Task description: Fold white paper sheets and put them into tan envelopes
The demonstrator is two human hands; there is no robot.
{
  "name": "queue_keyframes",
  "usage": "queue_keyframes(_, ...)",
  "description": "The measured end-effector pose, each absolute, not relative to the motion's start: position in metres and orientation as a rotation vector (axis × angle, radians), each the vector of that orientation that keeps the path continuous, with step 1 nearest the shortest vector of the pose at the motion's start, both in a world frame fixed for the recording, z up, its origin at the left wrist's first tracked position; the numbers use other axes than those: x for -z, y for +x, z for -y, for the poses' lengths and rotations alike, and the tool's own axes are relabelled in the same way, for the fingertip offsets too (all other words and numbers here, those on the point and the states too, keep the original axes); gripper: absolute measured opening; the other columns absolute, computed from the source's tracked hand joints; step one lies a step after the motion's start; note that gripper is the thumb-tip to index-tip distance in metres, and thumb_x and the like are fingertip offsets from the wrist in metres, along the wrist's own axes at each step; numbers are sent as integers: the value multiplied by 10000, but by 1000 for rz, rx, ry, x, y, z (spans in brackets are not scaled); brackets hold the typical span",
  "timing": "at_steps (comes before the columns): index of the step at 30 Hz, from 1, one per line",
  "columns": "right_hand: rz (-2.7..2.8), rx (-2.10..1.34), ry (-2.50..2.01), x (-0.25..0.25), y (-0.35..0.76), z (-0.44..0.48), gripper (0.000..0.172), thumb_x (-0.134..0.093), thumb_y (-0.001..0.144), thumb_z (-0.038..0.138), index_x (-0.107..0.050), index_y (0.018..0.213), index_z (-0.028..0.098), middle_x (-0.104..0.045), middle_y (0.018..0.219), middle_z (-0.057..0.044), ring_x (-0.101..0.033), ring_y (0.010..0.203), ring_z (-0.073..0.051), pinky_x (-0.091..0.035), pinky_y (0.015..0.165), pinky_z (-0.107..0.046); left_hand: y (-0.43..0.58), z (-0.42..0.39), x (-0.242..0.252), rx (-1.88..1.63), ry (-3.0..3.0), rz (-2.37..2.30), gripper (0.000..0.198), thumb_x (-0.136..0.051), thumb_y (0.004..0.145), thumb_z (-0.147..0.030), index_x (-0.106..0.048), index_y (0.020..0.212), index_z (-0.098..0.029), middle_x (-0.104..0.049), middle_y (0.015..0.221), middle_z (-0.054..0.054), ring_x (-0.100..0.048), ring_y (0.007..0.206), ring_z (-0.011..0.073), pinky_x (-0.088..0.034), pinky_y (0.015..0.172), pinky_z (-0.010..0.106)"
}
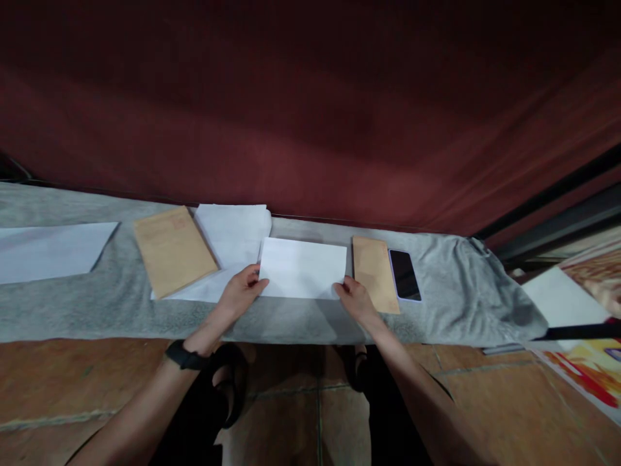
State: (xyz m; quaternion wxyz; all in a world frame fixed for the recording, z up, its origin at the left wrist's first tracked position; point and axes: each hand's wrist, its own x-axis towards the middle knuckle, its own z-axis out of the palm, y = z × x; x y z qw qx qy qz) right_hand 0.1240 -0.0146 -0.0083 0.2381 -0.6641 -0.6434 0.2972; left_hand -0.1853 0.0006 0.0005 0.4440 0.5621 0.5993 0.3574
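Note:
A sheet of white paper, folded or cut to a wide rectangle, is held level over the grey cloth. My left hand pinches its lower left corner between thumb and fingers. At its lower right corner, my right hand grips it the same way. Just right of the paper lies a brown envelope, partly behind my right wrist. To the left, a stack of brown envelopes rests on white sheets.
A phone lies beside the right envelope. More white paper is at the far left on the grey cloth. A dark red curtain hangs behind. At the right edge are a black metal bar and part of another person's hand.

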Motion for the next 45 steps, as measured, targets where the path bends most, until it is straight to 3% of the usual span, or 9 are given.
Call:
queue_keyframes(5, 1817, -668, -1907, 9, 119, 16, 127, -566, 936, 306, -642, 995, 223, -706, 772, -17, -666, 738, -193, -452, 646, -252, -179, -2, 5, -745, 1635, -1734, 580, -573, 845, -353, -544, 1393, -164, -702, 759, 0, -656, 684, 202, -500, 654, 305)
queue_keyframes(10, 1798, -616, -1975, 7, 114, 19, 516, -555, 947, 256, -466, 1447, 165, -764, 1001, -96, -733, 934, -251, -527, 786, -311, -166, 1, -5, -449, 1843, -1990, 682, -532, 929, -333, -351, 1570, -184, -740, 868, 37, -714, 795, 233, -504, 725, 309)
queue_keyframes(13, 1842, -580, -2013, 5, 112, 21, 612, -527, 957, 248, -367, 1540, 159, -767, 1083, -119, -741, 980, -277, -545, 840, -352, -161, 2, -9, -322, 1904, -2046, 684, -503, 959, -342, -301, 1598, -207, -757, 904, 51, -729, 816, 241, -513, 724, 307)
queue_keyframes(20, 1950, -554, -2065, 2, 111, 21, 572, -491, 978, 237, -400, 1537, 159, -770, 1125, -112, -744, 998, -268, -548, 873, -353, -155, 6, -13, -174, 1926, -2087, 587, -492, 961, -330, -448, 1539, -236, -785, 997, 80, -746, 888, 267, -551, 775, 337)
queue_keyframes(27, 2012, -535, -2082, -2, 111, 20, 503, -513, 977, 238, -490, 1477, 188, -743, 1192, -109, -730, 1036, -260, -535, 909, -351, -155, 6, -7, -339, 1992, -1983, 527, -486, 940, -208, -538, 1464, -190, -697, 1330, 122, -717, 1086, 262, -545, 966, 363)
queue_keyframes(32, 2036, -496, -2100, -2, 109, 20, 447, -506, 988, 232, -531, 1434, 215, -735, 1205, -108, -728, 1034, -255, -534, 897, -349, -155, 6, -7, -331, 1987, -1962, 491, -490, 941, -186, -566, 1425, -156, -684, 1294, 149, -706, 1094, 269, -537, 994, 365)
queue_keyframes(38, 2033, -421, -2062, -1, 108, 23, 390, -509, 984, 213, -602, 1362, 192, -707, 1181, -135, -717, 993, -276, -546, 897, -380, -154, 18, -14, -281, 2205, -2050, 400, -478, 967, -195, -599, 1348, -185, -656, 1180, 131, -686, 994, 270, -557, 877, 379)
queue_keyframes(42, 1984, -431, -1921, -5, 102, 22, 407, -469, 1016, 261, -594, 1374, 113, -663, 1234, -172, -650, 1154, -300, -493, 1060, -411, -135, 24, -10, -388, 2356, -1960, 381, -432, 993, -230, -612, 1322, -166, -641, 1197, 153, -612, 1171, 324, -505, 1020, 470)
queue_keyframes(45, 1912, -548, -1719, -3, 85, 19, 467, -351, 1070, 331, -514, 1462, 139, -584, 1423, -146, -546, 1344, -242, -420, 1170, -374, -111, 25, 6, -525, 2375, -1737, 501, -395, 1022, -323, -470, 1482, -141, -483, 1533, 176, -421, 1451, 335, -381, 1185, 503)
